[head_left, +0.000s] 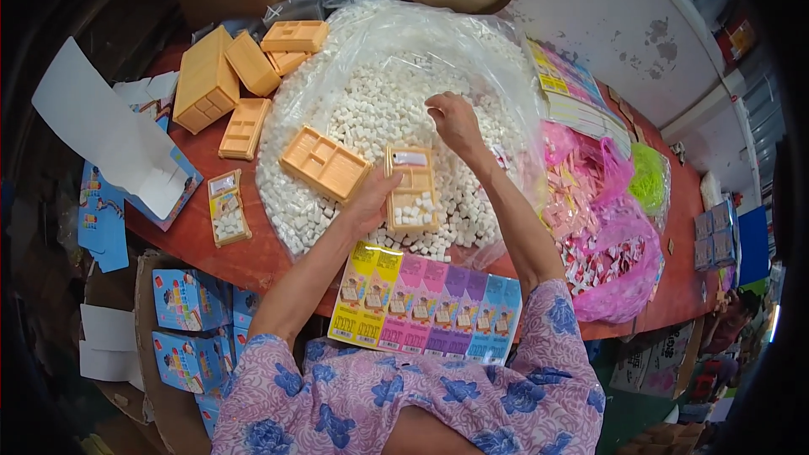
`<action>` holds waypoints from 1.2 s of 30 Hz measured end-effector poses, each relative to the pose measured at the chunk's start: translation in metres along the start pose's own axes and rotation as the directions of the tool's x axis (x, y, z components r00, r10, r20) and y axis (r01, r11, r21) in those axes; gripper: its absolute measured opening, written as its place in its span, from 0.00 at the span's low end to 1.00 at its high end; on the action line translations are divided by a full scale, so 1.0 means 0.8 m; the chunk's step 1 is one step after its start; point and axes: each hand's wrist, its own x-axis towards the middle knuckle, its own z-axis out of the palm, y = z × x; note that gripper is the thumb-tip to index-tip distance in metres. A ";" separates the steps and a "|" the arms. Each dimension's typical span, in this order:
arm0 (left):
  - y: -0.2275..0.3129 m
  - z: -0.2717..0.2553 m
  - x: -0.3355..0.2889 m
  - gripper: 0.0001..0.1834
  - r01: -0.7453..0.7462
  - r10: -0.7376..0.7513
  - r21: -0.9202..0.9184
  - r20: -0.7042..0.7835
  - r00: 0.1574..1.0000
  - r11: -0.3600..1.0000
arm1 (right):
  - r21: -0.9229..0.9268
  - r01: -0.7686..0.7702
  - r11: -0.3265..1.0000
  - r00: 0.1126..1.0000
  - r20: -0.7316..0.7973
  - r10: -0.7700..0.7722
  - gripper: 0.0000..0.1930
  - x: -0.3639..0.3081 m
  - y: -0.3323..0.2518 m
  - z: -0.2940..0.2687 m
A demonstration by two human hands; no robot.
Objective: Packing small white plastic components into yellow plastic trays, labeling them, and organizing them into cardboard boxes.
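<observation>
While a pale-orange, rectangular plastic tray [416,179] is being gripped face-up by the left hand [371,202] over small white chunky pieces [362,105], probably so nothing's spilling, the right hand [456,125] is being held curled, contents honestly unclear.

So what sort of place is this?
It looks like a small packing workshop, though I can't be certain: a big heap of small white pieces on a red table, tan divided trays around it, and printed blue boxes stacked beside the table.
</observation>
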 end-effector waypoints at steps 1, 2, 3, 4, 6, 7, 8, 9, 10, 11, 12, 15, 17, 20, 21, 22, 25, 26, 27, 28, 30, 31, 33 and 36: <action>-0.002 -0.002 -0.001 0.18 -0.006 0.006 0.006 0.001 1.000 1.000 | 0.001 0.006 1.000 1.000 -0.007 -0.006 0.09 0.011 0.007 0.006; -0.003 -0.003 -0.004 0.18 -0.009 0.009 0.000 -0.002 1.000 1.000 | -0.105 0.018 0.994 1.000 0.016 -0.017 0.10 0.021 0.007 0.015; -0.003 -0.005 -0.005 0.18 -0.010 0.010 -0.007 -0.006 1.000 1.000 | -0.209 0.032 0.977 0.999 0.040 -0.024 0.11 0.032 0.007 0.024; -0.004 -0.007 -0.003 0.18 0.022 -0.022 -0.026 -0.021 1.000 0.999 | -0.240 0.043 0.970 0.992 0.123 -0.014 0.12 0.044 0.008 0.034; -0.001 -0.005 -0.003 0.18 0.018 -0.019 -0.022 -0.036 0.999 1.000 | -0.300 0.046 0.953 0.996 0.091 -0.019 0.10 0.053 0.012 0.055; 0.000 -0.004 -0.002 0.18 0.020 -0.021 -0.023 -0.045 0.999 1.000 | -0.366 0.041 0.930 0.998 0.061 -0.020 0.09 0.056 0.017 0.062; 0.001 -0.005 -0.004 0.18 0.045 -0.046 -0.015 -0.064 0.997 0.999 | -0.359 0.045 0.932 0.998 0.066 -0.023 0.09 0.059 0.017 0.066; 0.002 -0.007 -0.004 0.18 0.046 -0.047 -0.018 -0.071 0.996 0.999 | -0.318 -0.012 0.948 0.996 0.084 0.041 0.08 0.061 0.019 0.068; 0.002 -0.008 -0.004 0.17 0.035 -0.035 -0.010 -0.081 0.996 0.999 | -0.279 -0.073 0.957 0.989 0.105 0.106 0.07 0.060 0.022 0.068; 0.001 -0.009 -0.004 0.17 0.023 -0.023 -0.004 -0.091 0.996 1.000 | -0.278 -0.072 0.958 0.988 0.112 0.107 0.07 0.056 0.024 0.067; 0.000 -0.010 -0.004 0.17 0.026 -0.027 -0.009 -0.093 0.995 1.000 | -0.377 0.024 0.926 0.989 0.142 0.032 0.06 0.050 0.025 0.064; -0.001 -0.010 -0.004 0.17 0.040 -0.041 -0.018 -0.122 0.992 0.999 | -0.449 0.149 0.881 0.976 0.210 -0.057 0.04 0.038 0.035 0.050; 0.000 -0.003 -0.004 0.16 0.027 -0.028 -0.008 -0.103 0.994 1.000 | -0.428 0.175 0.887 0.968 0.238 -0.076 0.02 0.031 0.035 0.035; 0.001 0.000 -0.003 0.17 -0.001 -0.002 -0.026 -0.117 0.993 1.000 | -0.370 0.203 0.907 0.979 0.055 -0.197 0.01 0.028 0.003 0.001; 0.000 0.000 -0.004 0.17 0.010 -0.014 -0.034 -0.123 0.992 0.999 | -0.334 0.196 0.922 0.976 -0.023 -0.216 0.02 0.026 -0.005 -0.012; 0.002 -0.001 -0.002 0.17 -0.028 0.020 -0.067 -0.125 0.992 0.997 | -0.298 0.190 0.936 0.968 -0.103 -0.229 0.03 0.024 -0.008 -0.023; -0.004 -0.002 -0.003 0.17 -0.064 0.037 -0.125 -0.205 0.978 0.990 | 0.198 -0.020 0.980 0.988 -0.147 0.050 0.05 0.001 -0.019 -0.053; -0.009 -0.006 0.004 0.17 -0.056 0.029 -0.159 -0.165 0.986 0.986 | 0.182 -0.027 0.983 0.986 -0.158 0.057 0.05 -0.009 -0.008 -0.057; -0.010 -0.006 0.009 0.17 -0.050 0.025 -0.191 -0.131 0.991 0.980 | 0.360 -0.152 0.920 0.977 -0.084 0.194 0.04 -0.019 0.007 -0.053; -0.011 -0.003 0.011 0.16 -0.018 -0.015 -0.243 -0.135 0.991 0.970 | 0.517 -0.272 0.812 0.950 0.010 0.311 0.04 -0.026 0.020 -0.055; -0.014 -0.004 0.011 0.17 -0.026 -0.008 -0.245 -0.136 0.991 0.969 | 0.695 -0.312 0.647 0.917 0.044 0.396 0.04 -0.044 0.016 -0.068; -0.014 -0.006 0.008 0.18 -0.038 0.001 -0.247 -0.146 0.989 0.968 | 0.835 -0.331 0.439 0.880 0.105 0.463 0.04 -0.054 0.010 -0.074; -0.017 -0.006 0.003 0.19 -0.060 0.015 -0.254 -0.174 0.985 0.965 | 0.932 -0.334 0.138 0.870 0.249 0.426 0.03 -0.083 -0.009 -0.090; -0.023 0.000 0.003 0.23 -0.093 0.047 -0.276 -0.171 0.984 0.957 | 0.873 -0.485 -0.043 0.846 0.481 0.231 0.02 -0.131 -0.045 -0.087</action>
